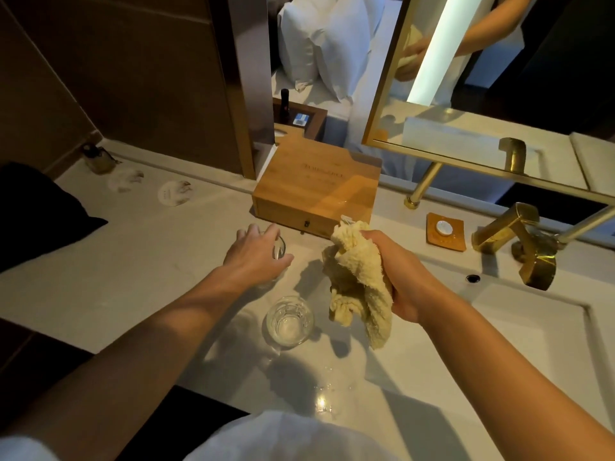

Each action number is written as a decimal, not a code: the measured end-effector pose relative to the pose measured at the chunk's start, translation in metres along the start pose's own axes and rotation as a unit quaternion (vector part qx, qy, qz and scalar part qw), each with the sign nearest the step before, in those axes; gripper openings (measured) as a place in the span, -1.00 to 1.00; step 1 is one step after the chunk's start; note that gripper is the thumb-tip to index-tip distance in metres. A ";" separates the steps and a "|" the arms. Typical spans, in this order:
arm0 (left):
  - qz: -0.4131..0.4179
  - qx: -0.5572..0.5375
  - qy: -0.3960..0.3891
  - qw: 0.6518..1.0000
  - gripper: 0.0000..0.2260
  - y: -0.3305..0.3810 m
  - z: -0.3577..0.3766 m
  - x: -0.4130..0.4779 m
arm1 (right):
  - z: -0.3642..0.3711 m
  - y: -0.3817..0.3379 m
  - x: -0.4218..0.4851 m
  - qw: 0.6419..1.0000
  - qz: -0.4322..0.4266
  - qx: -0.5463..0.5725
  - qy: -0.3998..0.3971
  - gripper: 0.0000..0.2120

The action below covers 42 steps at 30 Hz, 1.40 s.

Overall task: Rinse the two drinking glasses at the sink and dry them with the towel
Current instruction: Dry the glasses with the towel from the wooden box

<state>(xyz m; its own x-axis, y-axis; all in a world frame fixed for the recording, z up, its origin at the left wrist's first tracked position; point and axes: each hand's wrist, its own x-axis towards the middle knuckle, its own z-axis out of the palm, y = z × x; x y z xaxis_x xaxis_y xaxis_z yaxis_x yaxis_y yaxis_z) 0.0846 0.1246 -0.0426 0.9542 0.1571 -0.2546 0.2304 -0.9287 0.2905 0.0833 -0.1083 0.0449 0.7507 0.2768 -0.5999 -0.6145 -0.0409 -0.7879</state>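
Observation:
Two clear drinking glasses stand on the white counter (149, 261). The near glass (289, 321) stands upright and free, close to the front edge. My left hand (253, 254) covers the far glass (280, 249) from above, fingers curled around its rim; only its right side shows. My right hand (396, 274) grips a crumpled cream towel (356, 284), which hangs above the counter just right of the glasses. The sink basin (519, 327) lies to the right.
A wooden box (316, 188) sits behind the glasses. A gold faucet (519, 237) and an orange soap dish (446, 231) stand at the sink's back. Two paper coasters (174, 193) and a small bottle (98, 158) lie at the far left. Water drops (329, 390) wet the front edge.

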 end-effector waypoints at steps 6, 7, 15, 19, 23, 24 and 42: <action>0.011 0.021 -0.018 1.000 -0.59 0.003 0.010 -0.002 | -0.003 0.008 0.001 1.000 0.015 -0.008 0.019 -0.68; 0.011 0.025 -0.017 1.000 -0.59 0.003 0.011 -0.002 | -0.003 0.008 0.000 1.000 0.020 -0.008 0.021 -0.70; 0.016 0.083 -0.029 0.996 -0.57 0.006 0.010 -0.004 | -0.006 0.017 0.001 0.999 0.031 0.009 0.013 -0.66; 0.033 0.041 0.028 0.998 -0.56 0.017 -0.007 -0.021 | -0.011 0.020 0.003 0.999 0.025 0.028 0.007 -0.63; 0.147 -0.192 0.115 0.963 -0.65 0.021 -0.011 -0.083 | -0.016 0.022 0.000 0.997 0.011 0.074 -0.010 -0.66; 0.157 -0.197 0.087 0.964 -0.55 0.018 -0.006 -0.098 | -0.017 0.023 -0.001 0.995 0.006 0.094 -0.019 -0.68; -0.002 -0.394 0.084 0.915 -0.27 0.004 0.093 -0.115 | -0.023 0.044 -0.014 0.966 0.020 0.245 -0.084 -0.65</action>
<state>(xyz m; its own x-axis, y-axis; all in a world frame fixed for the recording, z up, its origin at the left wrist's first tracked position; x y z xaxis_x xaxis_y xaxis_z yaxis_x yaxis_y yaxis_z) -0.0417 0.0714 -0.0984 0.9538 0.2706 -0.1303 0.2364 -0.4086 0.8816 0.0513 -0.1362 0.0159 0.6999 0.4373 -0.5648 -0.7135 0.3927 -0.5803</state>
